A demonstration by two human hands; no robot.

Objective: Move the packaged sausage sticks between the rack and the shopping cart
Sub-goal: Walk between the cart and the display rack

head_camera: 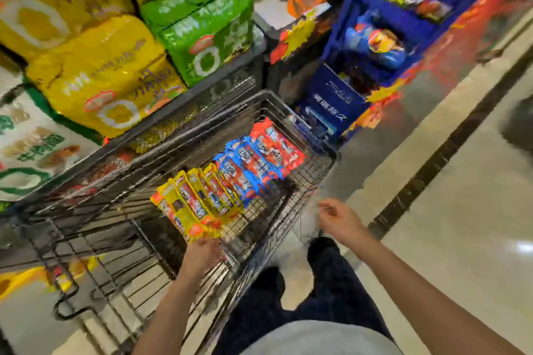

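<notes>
A: Left hand (202, 253)?

B: Low at the near end of the shopping cart (305, 179), fingers curled round the near edge of the yellow sausage stick packs (196, 202). The fan of packs lies inside the basket, tilted toward the far right.

A: Other packs?

B: Blue sausage stick packs (245, 170) just beyond the yellow ones and overlapping them. Red sausage stick packs (277, 144) farthest, near the cart's far right corner. All three lots sit in one diagonal row on the wire bottom.

A: Right hand (337, 219)?

B: Above the cart's right rim, apart from the packs. Fingers loosely bent, nothing in them; blurred, so no finer detail.

A: Room around the cart?

B: Left side runs close along the dark rack edge (202, 86), which carries yellow bags (95, 75) and a green bag (202, 32). A blue display stand (375, 37) stands near the far end. Pale floor (461, 210) lies open to the right.
</notes>
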